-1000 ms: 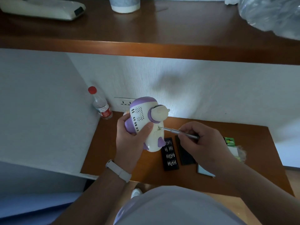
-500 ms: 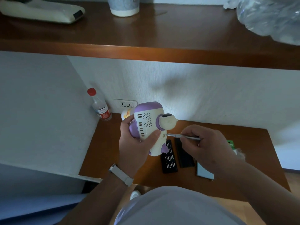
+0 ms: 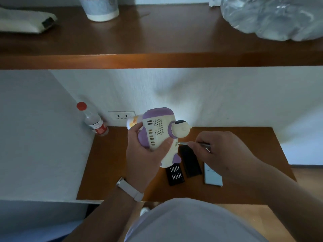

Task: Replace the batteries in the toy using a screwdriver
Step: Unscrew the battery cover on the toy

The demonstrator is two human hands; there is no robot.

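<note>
A white and purple toy [image 3: 158, 130] with speaker holes is held above the low wooden table [image 3: 108, 165], gripped around its body by my left hand [image 3: 141, 151]. My right hand [image 3: 222, 152] pinches a thin metal screwdriver [image 3: 187, 143] that lies nearly level. Its tip touches the toy's side just below the round head-shaped knob. Under the toy lies an open black bit case [image 3: 175, 174] with rows of small bits, and its black lid [image 3: 190, 161] beside it.
A pale flat box [image 3: 213, 176] lies right of the lid. A clear water bottle with a red cap [image 3: 92, 120] stands at the table's back left by a wall socket [image 3: 121, 116]. A wooden shelf [image 3: 157, 60] overhangs, carrying a cup [image 3: 99, 7] and a plastic bag [image 3: 272, 16].
Both hands have shifted slightly with the toy, which now sits a bit more upright. The screwdriver tip stays at the same spot on the toy's side.
</note>
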